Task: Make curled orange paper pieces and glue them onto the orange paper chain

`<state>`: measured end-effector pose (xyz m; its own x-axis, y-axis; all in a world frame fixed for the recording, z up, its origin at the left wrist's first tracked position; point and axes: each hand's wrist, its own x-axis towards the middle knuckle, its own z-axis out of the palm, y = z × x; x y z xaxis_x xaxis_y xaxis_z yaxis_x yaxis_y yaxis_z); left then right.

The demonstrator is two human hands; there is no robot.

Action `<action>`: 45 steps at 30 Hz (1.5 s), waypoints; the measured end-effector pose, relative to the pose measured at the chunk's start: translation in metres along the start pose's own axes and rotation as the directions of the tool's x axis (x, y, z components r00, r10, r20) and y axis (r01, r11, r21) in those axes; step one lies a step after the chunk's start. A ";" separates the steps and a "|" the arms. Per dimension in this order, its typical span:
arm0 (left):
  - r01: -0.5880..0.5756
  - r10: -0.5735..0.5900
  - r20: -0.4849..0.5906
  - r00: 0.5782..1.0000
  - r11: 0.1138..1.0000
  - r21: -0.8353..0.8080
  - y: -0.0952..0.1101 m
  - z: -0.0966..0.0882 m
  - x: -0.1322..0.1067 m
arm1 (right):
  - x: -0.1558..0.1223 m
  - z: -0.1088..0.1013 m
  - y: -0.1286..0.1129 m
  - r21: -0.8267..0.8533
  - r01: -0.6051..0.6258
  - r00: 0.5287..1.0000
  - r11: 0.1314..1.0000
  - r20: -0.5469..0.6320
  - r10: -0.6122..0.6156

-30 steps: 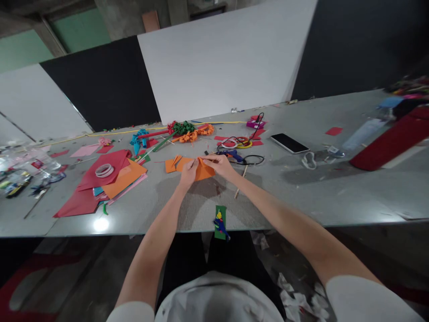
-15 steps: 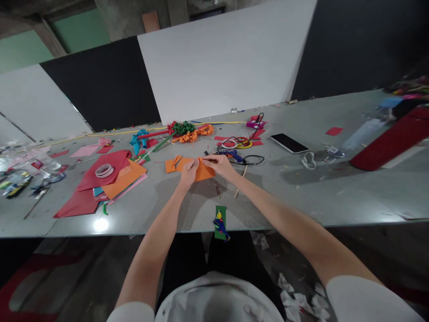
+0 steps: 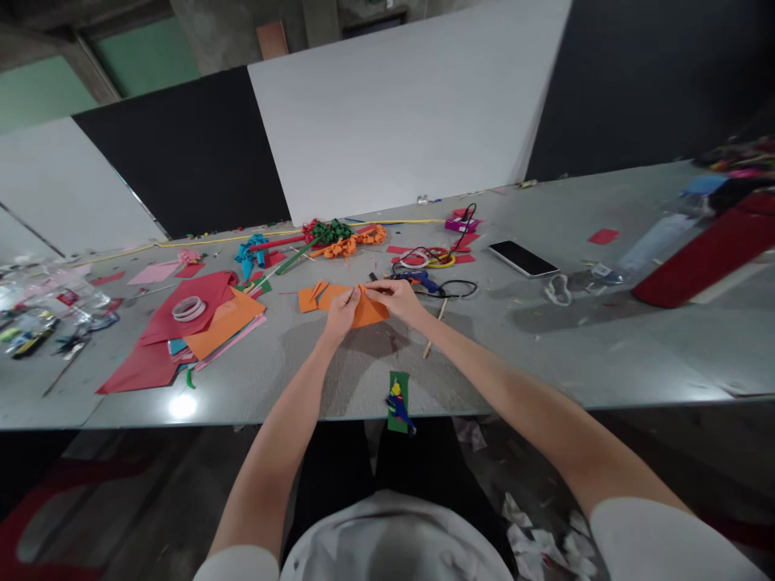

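Between my hands is a piece of orange paper [image 3: 370, 313], held over the middle of the table. My left hand [image 3: 342, 313] grips its left part, thumb up near the top edge. With bent fingers, my right hand [image 3: 396, 297] pinches the upper edge just to the right. More orange paper pieces [image 3: 308, 298] lie left of my left hand. Behind my right hand rests a blue glue gun [image 3: 425, 281] with its black cord. A thin wooden stick [image 3: 434, 329] lies below my right wrist.
Stacked red and orange paper sheets [image 3: 221, 332] lie at left, topped by a white tape roll [image 3: 189, 308]. Ribbon-like paper flowers [image 3: 332, 233] sit at the back. A phone [image 3: 523, 259] and red bottle [image 3: 696, 257] are at right. A green strip [image 3: 398, 395] overlaps the front edge.
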<state>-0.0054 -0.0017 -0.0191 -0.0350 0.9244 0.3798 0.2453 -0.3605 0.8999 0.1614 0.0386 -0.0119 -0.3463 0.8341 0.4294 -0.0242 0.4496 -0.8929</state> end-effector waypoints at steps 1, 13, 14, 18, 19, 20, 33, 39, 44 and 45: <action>-0.017 0.017 0.001 1.000 1.000 0.009 0.000 0.000 0.000 | 0.000 0.000 0.001 0.001 0.001 1.000 1.000 -0.002 -0.001; -0.038 0.040 -0.011 0.999 0.988 0.152 0.004 0.001 -0.001 | 0.000 0.001 0.002 0.006 0.001 1.000 1.000 -0.010 -0.001; -0.044 0.046 -0.008 0.999 0.987 0.155 0.004 0.000 0.000 | 0.000 0.001 0.002 0.012 -0.003 1.000 1.000 -0.011 0.003; -0.048 0.049 0.000 0.999 0.985 0.166 0.003 0.000 0.001 | -0.001 0.001 0.000 0.022 -0.025 1.000 0.999 -0.009 0.025; -0.044 0.046 -0.006 0.999 0.985 0.167 0.003 0.000 0.001 | -0.001 0.001 -0.001 0.022 -0.031 1.000 0.999 -0.006 0.031; -0.042 0.044 -0.011 0.999 0.985 0.167 0.003 0.000 0.001 | -0.001 0.001 -0.001 0.021 -0.036 0.999 0.999 -0.004 0.036; -0.082 0.081 0.010 0.997 0.974 0.212 0.001 -0.001 -0.001 | 0.003 0.000 0.004 0.047 -0.069 0.998 0.996 -0.010 0.070; -0.062 0.067 -0.015 0.998 0.974 0.220 0.002 0.000 0.000 | 0.004 -0.003 0.002 0.026 -0.095 0.995 0.995 -0.025 0.096; -0.067 0.083 -0.054 0.995 0.965 0.254 0.004 0.000 0.001 | 0.004 -0.005 0.002 0.022 -0.109 0.993 0.994 -0.044 0.109; -0.069 0.084 -0.049 0.995 0.965 0.252 0.005 -0.001 0.001 | 0.004 -0.005 0.003 0.024 -0.111 0.993 0.994 -0.049 0.112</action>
<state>-0.0052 -0.0028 -0.0143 -0.0612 0.8836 0.4643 0.4832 -0.3808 0.7884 0.1646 0.0452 -0.0118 -0.3009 0.8937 0.3327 -0.0085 0.3464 -0.9381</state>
